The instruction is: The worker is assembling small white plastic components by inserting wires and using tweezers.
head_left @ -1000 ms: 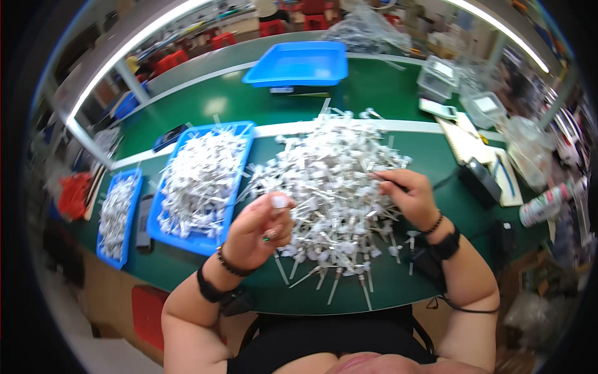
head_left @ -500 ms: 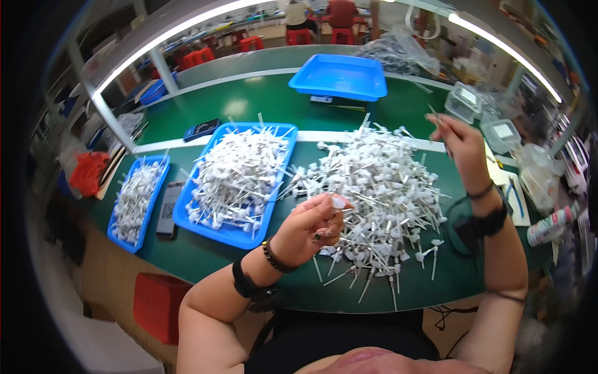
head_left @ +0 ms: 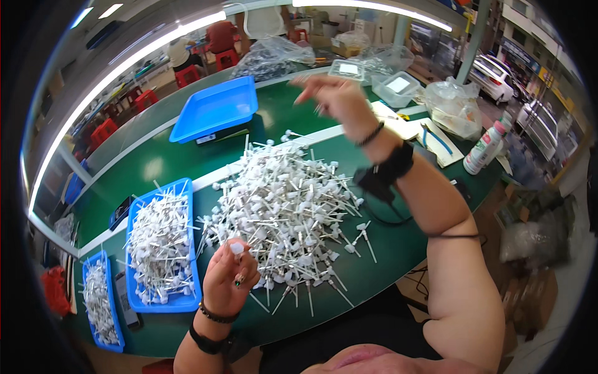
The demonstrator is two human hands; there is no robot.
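Observation:
My left hand [head_left: 229,274] is closed in a pinch on a small white plastic piece [head_left: 237,248], held upright at the near left edge of a big heap of white plastic-headed parts with thin stems [head_left: 283,199]. Above the far side of the table, my right hand [head_left: 339,103] is raised, its fingers pointing left and smeared by motion. Whether anything is between those fingers I cannot make out. Two blue trays stand left of the heap: a larger tray [head_left: 195,283] piled with the same parts, and a smaller narrow tray [head_left: 113,299] with more of them.
A blue tray [head_left: 215,112] stands at the back of the green table [head_left: 149,168]. Clear plastic boxes [head_left: 396,89], a plastic bag [head_left: 451,106], a blue-handled tool [head_left: 438,138] on white paper and a spray can [head_left: 484,146] lie at right. A phone [head_left: 129,305] sits between the filled trays.
The view has swung to the right. My right hand has moved leftward over the table's far side; the thin pointed metal tool seen in it before is not distinguishable now. My left hand keeps its pinch.

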